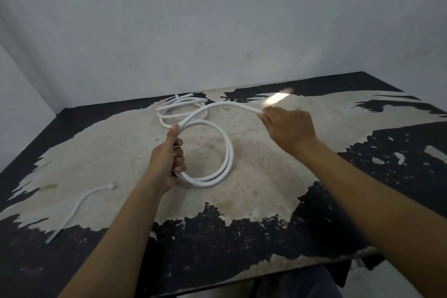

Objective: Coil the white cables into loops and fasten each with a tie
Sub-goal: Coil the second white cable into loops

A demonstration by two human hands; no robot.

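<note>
Peeling table (pixel 266 176); white cable (pixel 229 152) end rightward

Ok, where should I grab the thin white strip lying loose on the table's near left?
Probably pinch the thin white strip near its knobbed far end, coming from above across its width: it lies flat on the worn table, and that end sits closest to the left hand, which grips the white cable coil.
</note>
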